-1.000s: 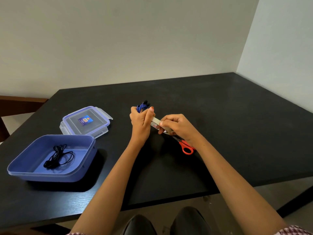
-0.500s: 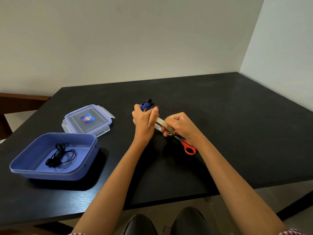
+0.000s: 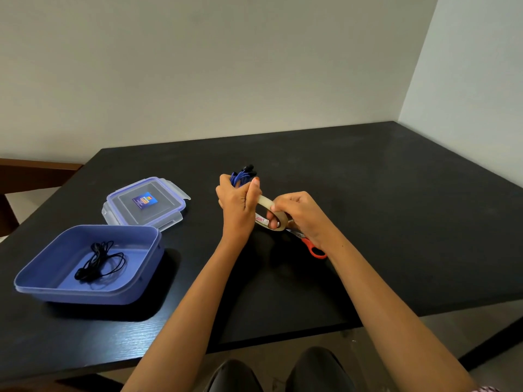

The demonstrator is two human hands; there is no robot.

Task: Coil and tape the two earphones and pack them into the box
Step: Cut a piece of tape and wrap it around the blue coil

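Note:
My left hand (image 3: 237, 205) grips a coiled blue earphone (image 3: 242, 175), whose loops and black buds stick out above my fist. Right beside it, my right hand (image 3: 302, 215) holds a roll of clear tape (image 3: 268, 215), fingers through its hole, with the roll touching my left hand. A coiled black earphone (image 3: 99, 261) lies inside the open blue box (image 3: 141, 281) at the left of the black table.
The box's clear lid (image 3: 145, 203) with blue clips lies flat behind the box. Orange-handled scissors (image 3: 312, 247) rest on the table under my right wrist. A wall corner bounds the table (image 3: 396, 222) at the back and right; a wooden edge shows far left.
Both hands stay together at the table's middle. My right hand has turned the tape roll a little against my left hand. The box, lid and scissors have not moved.

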